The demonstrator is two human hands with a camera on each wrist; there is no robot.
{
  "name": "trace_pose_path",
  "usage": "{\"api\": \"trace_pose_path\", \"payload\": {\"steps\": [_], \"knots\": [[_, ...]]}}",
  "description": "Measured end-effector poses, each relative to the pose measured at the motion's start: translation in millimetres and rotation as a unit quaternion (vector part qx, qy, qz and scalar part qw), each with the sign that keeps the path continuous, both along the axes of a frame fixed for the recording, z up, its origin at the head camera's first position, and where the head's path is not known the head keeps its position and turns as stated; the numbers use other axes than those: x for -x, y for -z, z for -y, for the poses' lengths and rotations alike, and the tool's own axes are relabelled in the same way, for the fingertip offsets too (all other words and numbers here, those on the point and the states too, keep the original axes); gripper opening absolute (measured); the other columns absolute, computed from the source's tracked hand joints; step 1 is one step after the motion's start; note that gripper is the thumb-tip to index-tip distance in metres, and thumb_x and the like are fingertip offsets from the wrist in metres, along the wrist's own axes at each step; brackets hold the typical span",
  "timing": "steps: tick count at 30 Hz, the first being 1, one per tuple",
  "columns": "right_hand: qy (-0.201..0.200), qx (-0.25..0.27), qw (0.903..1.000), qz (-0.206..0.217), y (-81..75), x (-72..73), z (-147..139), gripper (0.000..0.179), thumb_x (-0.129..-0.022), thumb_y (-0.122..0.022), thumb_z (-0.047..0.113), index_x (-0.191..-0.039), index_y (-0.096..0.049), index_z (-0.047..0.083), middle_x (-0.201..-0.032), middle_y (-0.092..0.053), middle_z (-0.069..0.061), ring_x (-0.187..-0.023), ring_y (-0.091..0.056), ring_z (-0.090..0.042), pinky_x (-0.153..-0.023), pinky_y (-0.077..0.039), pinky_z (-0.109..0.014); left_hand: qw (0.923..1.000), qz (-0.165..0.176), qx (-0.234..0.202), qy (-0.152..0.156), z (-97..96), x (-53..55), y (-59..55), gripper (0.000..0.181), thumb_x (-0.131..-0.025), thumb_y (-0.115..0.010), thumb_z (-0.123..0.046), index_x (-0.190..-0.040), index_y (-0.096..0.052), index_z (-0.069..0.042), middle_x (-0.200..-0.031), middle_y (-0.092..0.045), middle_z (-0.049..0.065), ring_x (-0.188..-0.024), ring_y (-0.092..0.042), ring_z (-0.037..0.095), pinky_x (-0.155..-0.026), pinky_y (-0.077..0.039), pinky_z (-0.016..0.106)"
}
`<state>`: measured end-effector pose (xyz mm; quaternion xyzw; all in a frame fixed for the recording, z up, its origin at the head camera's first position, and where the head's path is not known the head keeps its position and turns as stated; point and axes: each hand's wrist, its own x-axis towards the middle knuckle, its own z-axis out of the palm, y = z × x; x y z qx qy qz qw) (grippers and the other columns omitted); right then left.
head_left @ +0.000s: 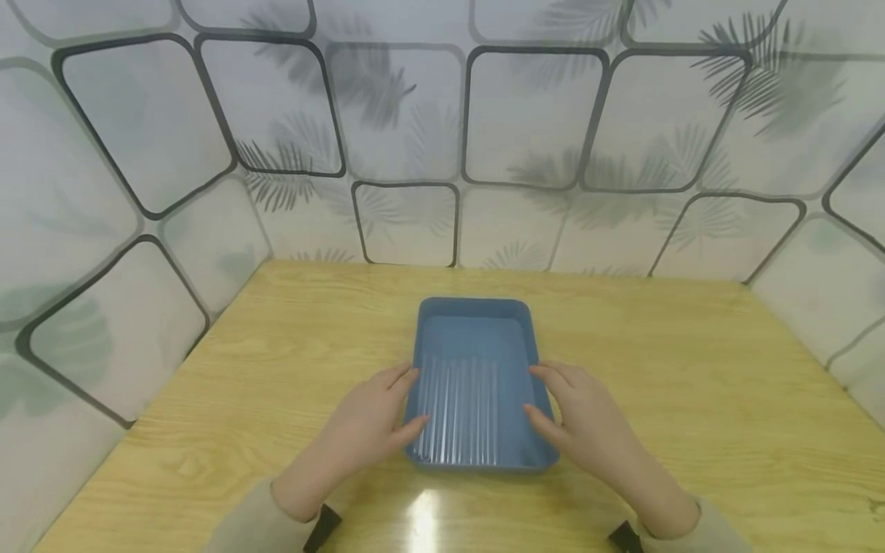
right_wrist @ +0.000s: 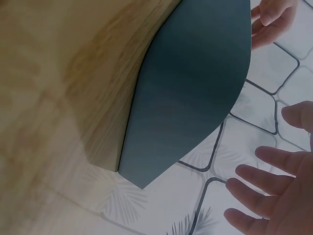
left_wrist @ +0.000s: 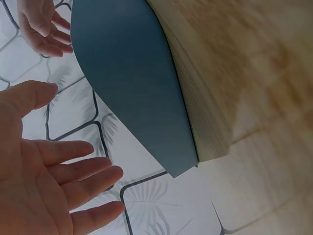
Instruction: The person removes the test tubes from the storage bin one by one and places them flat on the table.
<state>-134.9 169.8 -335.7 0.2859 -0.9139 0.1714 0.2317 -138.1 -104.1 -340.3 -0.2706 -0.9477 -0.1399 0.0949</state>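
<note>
A blue rectangular tray lies on the table, its short side toward me. Several clear, thin tubes lie lengthwise side by side in its left and nearer part. My left hand is at the tray's left side, fingers loosely extended and thumb over the rim. On the opposite side, my right hand mirrors it. Both wrist views show a gap between the fingers and the tray's outer wall, and neither hand holds anything. The tubes are hidden in the wrist views.
The wood-grain table extends around the tray. Light panels with dark outlines and leaf prints enclose its back and sides. Dark straps show at both wrists, below beige sleeves.
</note>
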Motion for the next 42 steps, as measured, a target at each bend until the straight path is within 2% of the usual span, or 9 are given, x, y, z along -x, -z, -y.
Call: {"api": "trace_pose_path", "payload": {"steps": [6,12,16,19,23,27,33,37,42], "knots": [[0.003,-0.006,0.9999,0.011,0.8,1.1,0,0.043,-0.075,-0.067,0.022,-0.108,-0.057,-0.002,-0.107,-0.057,-0.018,-0.099,-0.053,-0.032,-0.081,-0.045,-0.048,0.9992,0.04,0.001,-0.005,1.7,1.7,2.3,0.062,-0.081,-0.061,-0.035,-0.122,-0.045,0.01,-0.124,-0.047,0.022,-0.113,-0.045,0.033,-0.095,-0.036,0.041],[0.005,-0.012,0.9996,0.026,0.2,1.2,0,0.043,-0.076,-0.067,0.022,-0.11,-0.056,-0.003,-0.109,-0.057,-0.019,-0.099,-0.053,-0.033,-0.081,-0.045,-0.048,0.9935,0.106,-0.037,-0.016,4.9,7.2,4.0,0.059,-0.084,-0.059,-0.031,-0.123,-0.043,0.01,-0.123,-0.048,0.022,-0.113,-0.045,0.034,-0.096,-0.036,0.042],[0.004,-0.012,0.9994,0.033,0.2,1.4,0,0.043,-0.076,-0.066,0.022,-0.11,-0.056,-0.003,-0.109,-0.056,-0.019,-0.099,-0.053,-0.033,-0.081,-0.045,-0.048,0.9866,0.149,-0.064,-0.016,4.7,13.2,3.6,0.049,-0.084,-0.059,-0.026,-0.117,-0.05,0.008,-0.112,-0.056,0.02,-0.1,-0.055,0.031,-0.085,-0.045,0.041],[0.003,-0.012,0.9992,0.037,-0.1,1.6,1,0.043,-0.076,-0.066,0.022,-0.11,-0.056,-0.003,-0.11,-0.056,-0.019,-0.1,-0.052,-0.034,-0.082,-0.044,-0.049,0.9823,0.168,-0.081,-0.011,3.2,18.3,1.9,0.032,-0.084,-0.059,-0.022,-0.101,-0.059,0.005,-0.095,-0.063,0.017,-0.086,-0.06,0.027,-0.073,-0.051,0.038],[0.002,-0.012,0.9992,0.039,-0.9,1.7,1,0.043,-0.077,-0.066,0.022,-0.11,-0.055,-0.003,-0.11,-0.056,-0.02,-0.1,-0.052,-0.034,-0.082,-0.044,-0.049,0.9789,0.182,-0.086,-0.038,-0.4,24.4,-1.5,0.03,-0.084,-0.058,-0.021,-0.1,-0.058,0.004,-0.095,-0.062,0.016,-0.088,-0.058,0.028,-0.074,-0.05,0.039],[0.0,-0.01,0.9993,0.037,-2.1,1.7,1,0.044,-0.077,-0.066,0.022,-0.11,-0.055,-0.004,-0.109,-0.056,-0.021,-0.099,-0.053,-0.035,-0.082,-0.044,-0.049,0.9722,0.196,-0.099,-0.08,-5.8,31.9,-5.4,0.039,-0.086,-0.056,-0.022,-0.113,-0.053,0.006,-0.104,-0.059,0.02,-0.093,-0.057,0.031,-0.078,-0.048,0.042],[-0.001,-0.008,0.9994,0.032,-2.0,2.4,1,0.044,-0.076,-0.066,0.023,-0.11,-0.055,-0.004,-0.109,-0.056,-0.021,-0.099,-0.053,-0.035,-0.083,-0.044,-0.049,0.9625,0.231,-0.092,-0.108,-8.1,41.1,-4.0,0.027,-0.086,-0.057,-0.021,-0.095,-0.06,0.004,-0.076,-0.062,0.009,-0.061,-0.056,0.016,-0.055,-0.048,0.027],[-0.002,-0.006,0.9993,0.037,-1.8,2.6,1,0.044,-0.076,-0.065,0.023,-0.11,-0.055,-0.003,-0.109,-0.056,-0.02,-0.1,-0.052,-0.034,-0.083,-0.044,-0.048,0.9582,0.245,-0.102,-0.106,-6.1,43.7,0.5,0.029,-0.086,-0.056,-0.018,-0.1,-0.058,0.007,-0.076,-0.062,0.009,-0.055,-0.054,0.012,-0.05,-0.047,0.024],[-0.001,-0.011,0.9988,0.047,-1.9,2.5,1,0.044,-0.077,-0.065,0.023,-0.111,-0.055,-0.004,-0.109,-0.056,-0.02,-0.1,-0.052,-0.035,-0.084,-0.043,-0.048,0.9684,0.217,-0.108,-0.058,-5.7,46.0,4.8,0.011,-0.085,-0.055,-0.01,-0.084,-0.057,0.001,-0.081,-0.062,0.012,-0.071,-0.059,0.021,-0.062,-0.051,0.031]]}}
